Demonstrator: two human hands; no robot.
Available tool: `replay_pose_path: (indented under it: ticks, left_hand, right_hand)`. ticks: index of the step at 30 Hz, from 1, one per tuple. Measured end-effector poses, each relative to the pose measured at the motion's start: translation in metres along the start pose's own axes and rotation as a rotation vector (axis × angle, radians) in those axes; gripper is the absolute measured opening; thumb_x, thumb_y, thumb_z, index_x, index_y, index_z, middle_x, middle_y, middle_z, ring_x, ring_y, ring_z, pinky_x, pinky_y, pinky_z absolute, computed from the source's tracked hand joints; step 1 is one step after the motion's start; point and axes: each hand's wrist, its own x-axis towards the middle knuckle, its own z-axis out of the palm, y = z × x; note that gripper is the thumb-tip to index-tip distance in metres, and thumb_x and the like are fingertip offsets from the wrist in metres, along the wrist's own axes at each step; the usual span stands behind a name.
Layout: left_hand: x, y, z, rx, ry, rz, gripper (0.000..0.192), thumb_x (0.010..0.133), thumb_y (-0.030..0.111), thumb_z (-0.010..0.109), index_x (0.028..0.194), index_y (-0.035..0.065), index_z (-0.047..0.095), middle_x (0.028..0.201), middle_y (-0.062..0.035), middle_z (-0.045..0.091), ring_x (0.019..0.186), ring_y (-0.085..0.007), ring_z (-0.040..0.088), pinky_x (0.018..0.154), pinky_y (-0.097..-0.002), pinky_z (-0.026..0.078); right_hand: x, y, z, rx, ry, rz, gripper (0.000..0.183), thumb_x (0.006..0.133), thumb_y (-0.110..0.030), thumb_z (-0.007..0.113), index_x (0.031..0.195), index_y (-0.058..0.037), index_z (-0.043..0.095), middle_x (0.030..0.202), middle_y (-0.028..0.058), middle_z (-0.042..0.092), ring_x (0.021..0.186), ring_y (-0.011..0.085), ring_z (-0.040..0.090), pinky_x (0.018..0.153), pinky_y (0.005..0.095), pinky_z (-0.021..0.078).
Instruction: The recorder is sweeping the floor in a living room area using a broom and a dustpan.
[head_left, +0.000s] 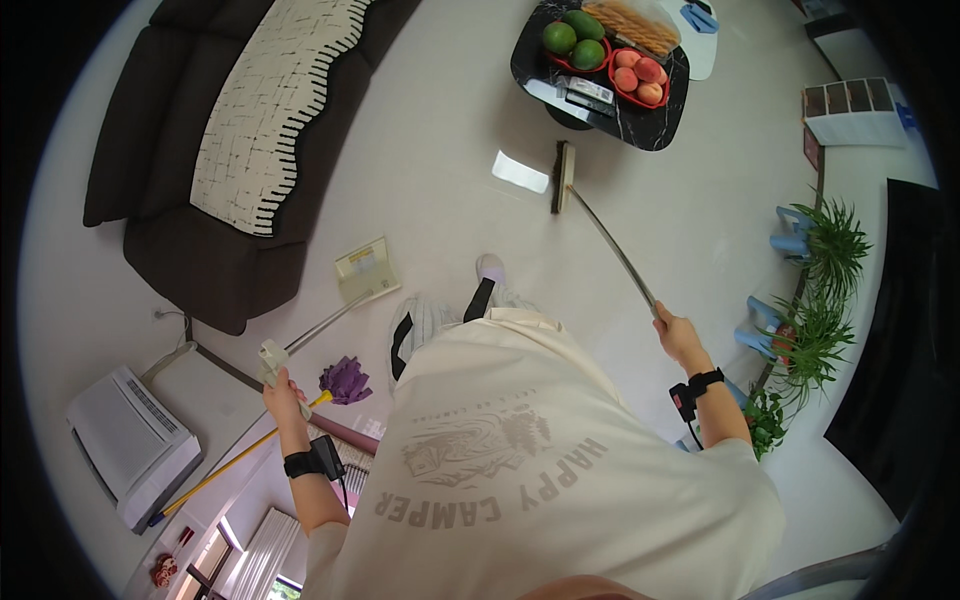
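Note:
My right hand (677, 334) grips the metal handle of a push broom (568, 178), whose bristled head rests on the pale floor just short of the coffee table. In my left hand (285, 397) is the light-coloured top of a long-handled dustpan (367, 271). Its pan lies on the floor to the left of my feet, near the sofa's end. Floor separates the broom head from the dustpan. A bright reflection (520, 172) shows on the floor beside the bristles.
A black marble-patterned coffee table (651, 135) holds baskets of mangoes (581, 37) and peaches (637, 75). A dark sofa (202, 262) stands left. Behind my left hand leans a purple-headed mop (346, 380). Potted plants (832, 240) and light-blue stools (791, 231) line the right wall.

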Motion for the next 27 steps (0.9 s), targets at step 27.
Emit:
replay_pose_path:
  ticks: [27]
  left_hand:
    - [0.052,0.065,0.017,0.141,-0.05,0.07,0.02,0.081,0.018,0.058,0.08,0.0012,0.047,0.048,-0.0022,0.044,0.033,-0.0102,0.041,0.03,-0.0238,0.032]
  right_hand:
    - [0.251,-0.426,0.026,0.189,-0.648,-0.331,0.047,0.088,-0.034,0.043,0.132,-0.0192,0.038,0.06,0.0021,0.045,0.046,0.011,0.042,0.043,0.0263,0.0401]
